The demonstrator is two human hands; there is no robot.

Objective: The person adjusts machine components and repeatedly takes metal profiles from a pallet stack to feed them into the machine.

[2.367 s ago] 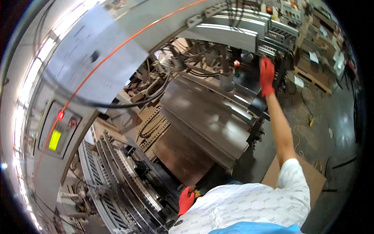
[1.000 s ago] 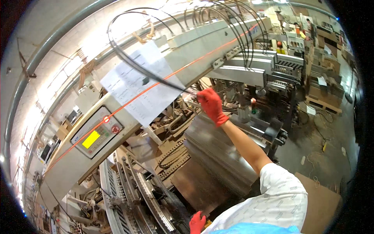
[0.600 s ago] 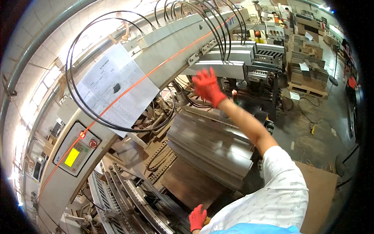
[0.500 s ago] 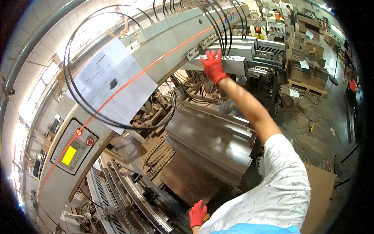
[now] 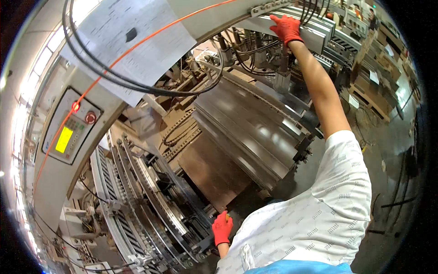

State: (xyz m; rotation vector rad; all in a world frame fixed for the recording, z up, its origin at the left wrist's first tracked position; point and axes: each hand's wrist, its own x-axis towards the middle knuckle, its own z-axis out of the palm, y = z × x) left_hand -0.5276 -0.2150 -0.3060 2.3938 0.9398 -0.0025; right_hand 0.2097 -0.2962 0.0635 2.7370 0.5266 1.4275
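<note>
Boards are lying piled mid-frame, unlifted, with the right hand hovering spread, seemingly empty, upper right, the left hand sitting half-curled lower centre, hold unclear.

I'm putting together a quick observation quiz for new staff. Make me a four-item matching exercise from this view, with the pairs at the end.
1. Right hand
2. Left hand
3. Panel screen
4. Paper sheet

A. Lit yellow
B. White, with a dark patch on it
C. Red-gloved, low, beside the patterned shirt
D. Red-gloved, raised by the metal beams

Pairs: 1-D, 2-C, 3-A, 4-B
</note>
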